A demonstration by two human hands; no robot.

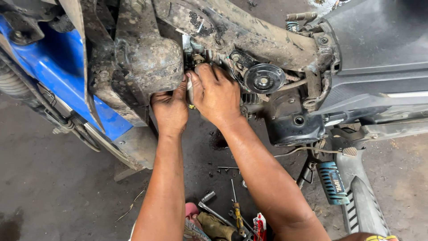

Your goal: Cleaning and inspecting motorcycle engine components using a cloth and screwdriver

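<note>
Fingers (pixel 209 73) of the right hand (pixel 216 96) curl together over a small metal engine part (pixel 192 57) between the mud-caked cover (pixel 149 62) and the round black pulley (pixel 264 79) on the motorcycle's underside, while the left hand (pixel 170 109) pinches a pale, slim piece (pixel 190 91) just below it. Judged step: seating or freeing this fitting by hand; any following move would call for a firm two-handed hold in a cramped gap. Long axis of the pale piece runs roughly vertical, lower end toward the floor; its full shape is hidden.
</note>
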